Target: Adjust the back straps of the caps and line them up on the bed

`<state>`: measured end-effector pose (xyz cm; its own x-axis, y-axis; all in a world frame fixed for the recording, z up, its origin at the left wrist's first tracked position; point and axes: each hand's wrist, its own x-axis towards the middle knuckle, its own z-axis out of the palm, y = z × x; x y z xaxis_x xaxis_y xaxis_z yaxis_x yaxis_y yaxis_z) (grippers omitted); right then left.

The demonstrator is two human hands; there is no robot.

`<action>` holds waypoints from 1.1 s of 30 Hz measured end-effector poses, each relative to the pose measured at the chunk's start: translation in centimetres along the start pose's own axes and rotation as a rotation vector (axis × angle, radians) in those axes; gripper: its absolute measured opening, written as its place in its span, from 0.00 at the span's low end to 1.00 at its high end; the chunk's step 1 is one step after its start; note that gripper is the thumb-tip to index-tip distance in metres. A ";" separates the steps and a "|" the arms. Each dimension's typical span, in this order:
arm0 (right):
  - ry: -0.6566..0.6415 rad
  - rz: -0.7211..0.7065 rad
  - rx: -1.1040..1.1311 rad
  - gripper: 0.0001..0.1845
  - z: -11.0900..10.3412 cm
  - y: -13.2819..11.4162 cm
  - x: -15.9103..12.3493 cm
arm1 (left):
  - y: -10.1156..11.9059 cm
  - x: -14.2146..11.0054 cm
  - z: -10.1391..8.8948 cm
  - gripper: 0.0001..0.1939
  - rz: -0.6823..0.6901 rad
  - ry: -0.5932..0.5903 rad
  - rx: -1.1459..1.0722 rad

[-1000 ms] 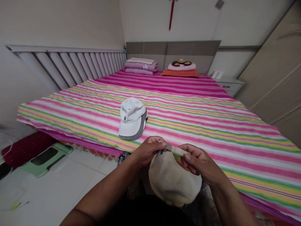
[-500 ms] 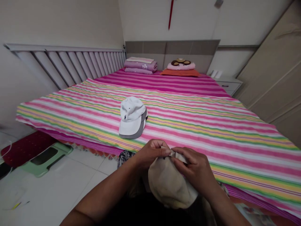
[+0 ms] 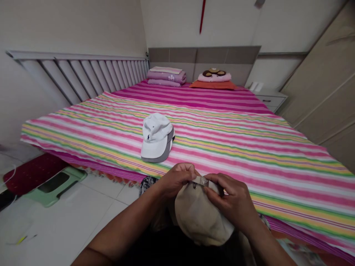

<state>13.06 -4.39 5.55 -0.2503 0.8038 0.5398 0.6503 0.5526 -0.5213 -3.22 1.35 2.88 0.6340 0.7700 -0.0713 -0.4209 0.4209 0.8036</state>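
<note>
A beige cloth cap [image 3: 200,218] is held crown-up just above my lap, its back facing away from me. Its narrow adjustment strap with a metal buckle [image 3: 201,181] lies across the back opening. My left hand [image 3: 176,180] pinches the strap's left end against the cap. My right hand [image 3: 230,194] grips the strap and cap edge from the right, its fingertips close to the buckle. A white cap with grey trim and a small dark logo [image 3: 156,137] rests on the bed ahead, well beyond both hands.
A wide bed with a pink, yellow and green striped sheet [image 3: 244,147] fills the middle. Folded bedding [image 3: 166,77] and a pillow [image 3: 213,79] lie by the headboard. A green stool [image 3: 54,186] and dark red mat [image 3: 31,173] sit on the tiled floor at left.
My hands have moved closer together on the strap. The strap has gone from stretched out above the cap to lying against its back, with the buckle between my fingers.
</note>
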 end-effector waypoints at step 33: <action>-0.476 0.610 1.012 0.22 0.4 3.4 -0.4 | 0.4 0.4 -1.3 0.13 -0.085 -0.007 0.149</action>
<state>15.11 -2.74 3.33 -0.4730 0.8691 -0.1446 -0.0324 -0.1811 -0.9829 -3.94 2.46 2.42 0.6681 0.7310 -0.1389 -0.2653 0.4084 0.8734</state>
